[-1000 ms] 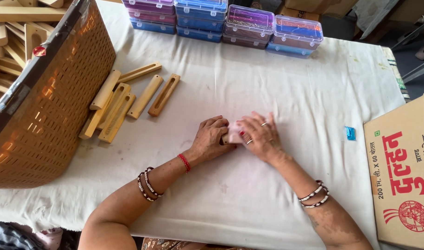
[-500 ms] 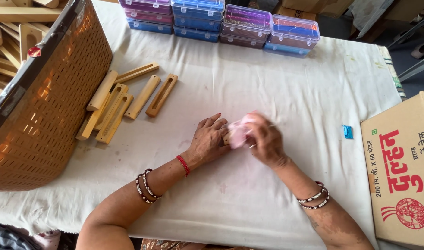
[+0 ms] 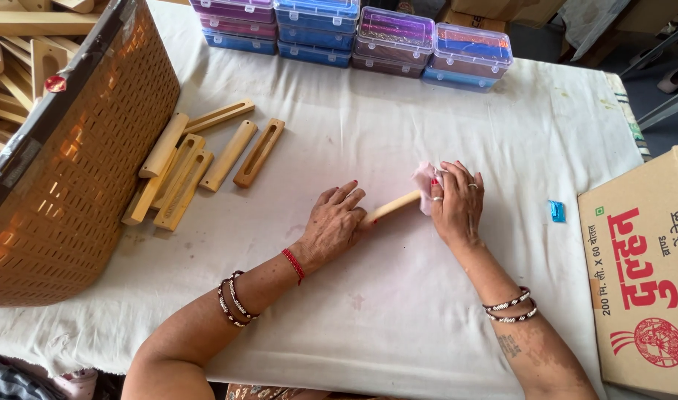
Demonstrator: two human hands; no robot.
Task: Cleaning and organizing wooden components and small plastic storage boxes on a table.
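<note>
My left hand (image 3: pixel 337 222) lies at centre frame, fingers curled down over the near end of a pale wooden stick (image 3: pixel 393 207); grip closed on that end, pinning it to the tabletop (image 3: pixel 398 326), which is covered by a white cloth

My right hand (image 3: pixel 457 201), just right of centre, holds a small crumpled pink cloth (image 3: pixel 425 178) bunched against the stick's far end; grip narrow, closed on the cloth. The stick runs between the two hands, tilted up toward the right, only its middle showing

Left of centre: a loose group of slotted light-wood pieces (image 3: pixel 205 155) flat on the tabletop, some touching, some just beside each other, well apart from my hands

Far left of frame: large brown perforated plastic basket (image 3: pixel 65 170), tilted, more wooden pieces showing inside at upper left

Top centre: a row of stacked clear plastic boxes with purple and blue lids (image 3: pixel 353 33) along the far tabletop edge

Right side: small blue object (image 3: pixel 556 211) alone on the cloth; kind not discernible. Right edge: brown cardboard carton with red print (image 3: pixel 642 274)
</note>
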